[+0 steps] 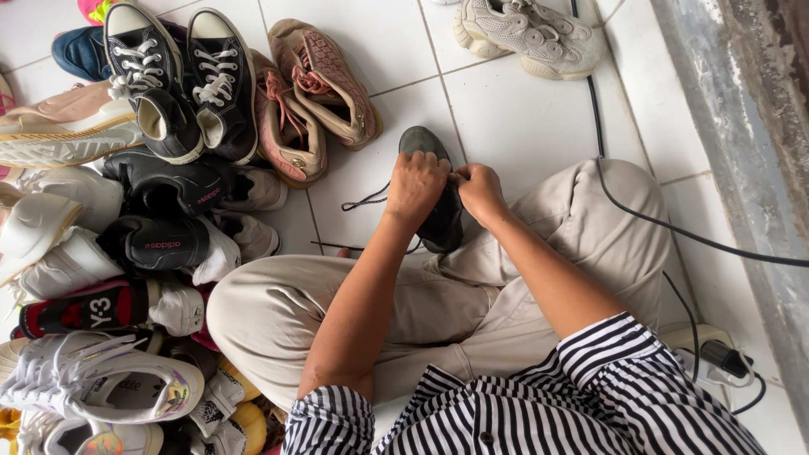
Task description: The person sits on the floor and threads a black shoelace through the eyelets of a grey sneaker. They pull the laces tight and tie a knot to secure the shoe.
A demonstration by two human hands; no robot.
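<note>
A dark shoe (434, 190) sits at the frame's centre above the person's knees, sole up. The left hand (415, 187) and right hand (480, 190) both clamp it, black lace (364, 202) trailing left. A shoe pile (143, 211) fills the left side on the tiled floor (506, 118).

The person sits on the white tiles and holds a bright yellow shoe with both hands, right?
Not quite. The head view shows the shoe is dark grey, not bright yellow. The rest holds: the left hand and right hand both grip it, and the person sits on the white tiles.
</note>
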